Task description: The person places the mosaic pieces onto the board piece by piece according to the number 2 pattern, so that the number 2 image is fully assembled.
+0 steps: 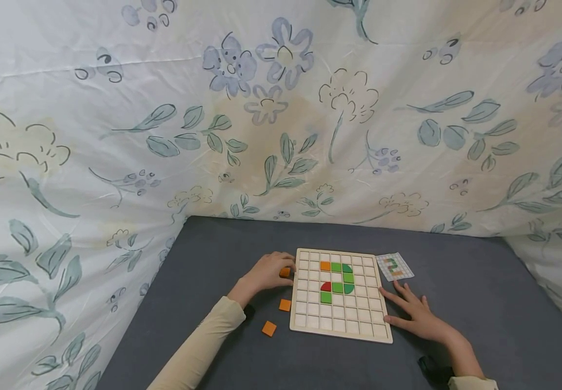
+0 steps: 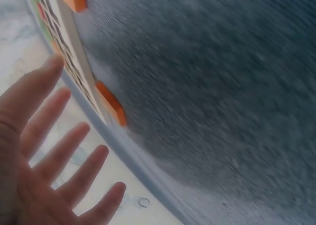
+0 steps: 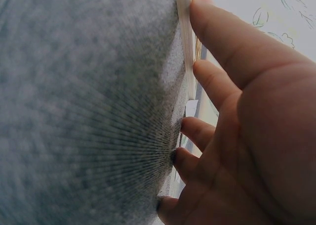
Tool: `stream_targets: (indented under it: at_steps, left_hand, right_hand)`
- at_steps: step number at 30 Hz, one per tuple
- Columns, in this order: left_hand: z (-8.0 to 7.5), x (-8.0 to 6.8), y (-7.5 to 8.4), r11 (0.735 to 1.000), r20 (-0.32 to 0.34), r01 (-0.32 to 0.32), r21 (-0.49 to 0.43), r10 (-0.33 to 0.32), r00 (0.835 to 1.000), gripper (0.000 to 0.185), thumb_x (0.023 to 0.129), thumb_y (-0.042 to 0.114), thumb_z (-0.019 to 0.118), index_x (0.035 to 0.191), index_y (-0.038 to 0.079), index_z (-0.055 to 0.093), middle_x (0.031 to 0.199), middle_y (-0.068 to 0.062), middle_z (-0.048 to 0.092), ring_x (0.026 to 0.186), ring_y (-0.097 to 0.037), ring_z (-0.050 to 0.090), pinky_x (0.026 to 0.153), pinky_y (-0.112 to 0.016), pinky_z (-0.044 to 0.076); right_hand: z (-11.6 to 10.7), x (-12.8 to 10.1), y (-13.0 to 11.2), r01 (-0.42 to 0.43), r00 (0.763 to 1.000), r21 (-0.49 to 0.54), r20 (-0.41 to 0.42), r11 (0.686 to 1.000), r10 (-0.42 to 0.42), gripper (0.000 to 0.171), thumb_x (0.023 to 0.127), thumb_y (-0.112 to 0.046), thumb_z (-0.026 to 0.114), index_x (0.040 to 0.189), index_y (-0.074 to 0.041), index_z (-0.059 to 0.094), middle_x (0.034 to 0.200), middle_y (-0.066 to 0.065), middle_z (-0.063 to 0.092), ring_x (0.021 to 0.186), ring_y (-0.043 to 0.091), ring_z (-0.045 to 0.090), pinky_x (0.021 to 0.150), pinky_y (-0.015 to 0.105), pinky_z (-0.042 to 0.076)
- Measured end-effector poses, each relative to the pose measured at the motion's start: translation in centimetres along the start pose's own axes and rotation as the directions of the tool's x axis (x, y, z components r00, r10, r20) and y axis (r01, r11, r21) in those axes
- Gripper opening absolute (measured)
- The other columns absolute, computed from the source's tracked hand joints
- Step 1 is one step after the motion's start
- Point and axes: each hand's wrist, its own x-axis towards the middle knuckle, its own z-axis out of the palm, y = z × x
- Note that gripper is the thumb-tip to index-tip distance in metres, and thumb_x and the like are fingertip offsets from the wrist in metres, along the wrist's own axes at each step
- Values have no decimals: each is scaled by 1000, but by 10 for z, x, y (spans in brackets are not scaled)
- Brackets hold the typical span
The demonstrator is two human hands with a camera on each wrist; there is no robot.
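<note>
A wooden grid board (image 1: 310,319) lies on the grey table, with green, orange and red tiles set in its upper middle cells. My left hand (image 1: 266,273) is at the board's left edge beside an orange tile (image 1: 285,272). In the left wrist view its fingers (image 2: 54,156) are straight and spread, holding nothing, and the orange tile (image 2: 111,104) lies against the board's edge (image 2: 66,44). My right hand (image 1: 414,314) lies flat on the table at the board's right edge. The right wrist view shows its fingertips (image 3: 202,71) touching the board's rim (image 3: 183,37).
Two more orange tiles (image 1: 285,305) (image 1: 269,328) lie loose on the grey table (image 1: 480,303) left of the board. A small pattern card (image 1: 394,266) sits at the board's upper right corner. A floral sheet (image 1: 281,119) hangs behind and to both sides.
</note>
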Motion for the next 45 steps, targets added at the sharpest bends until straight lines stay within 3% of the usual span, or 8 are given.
stream_targets:
  at_steps: [18,26,45]
  left_hand:
    - [5,2,-26,991,20,130,12,-130,991,30,81,34,71,109,24,66,132,-2,51,120,-26,48,98,-49,40]
    - [5,2,-32,991,8,133,12,-133,991,24,81,36,71,100,22,67,131,-4,52,118,-28,49,96,-50,41]
    - [7,5,-28,995,-9,99,23,-99,995,21,82,37,70,96,23,67,131,-2,52,118,-26,50,96,-45,43]
  right_hand:
    - [-1,0,0,-2,1000,5,6,1000,2,67,86,-34,64,143,-14,36,148,32,11,131,59,-1,88,79,-7]
    - [-1,2,0,-15,1000,7,14,1000,15,67,86,-35,64,144,-14,36,149,32,10,131,59,-2,88,79,-8]
    - [-1,1,1,10,1000,9,3,1000,-10,67,86,-33,64,143,-13,36,148,33,12,131,60,0,87,79,-7]
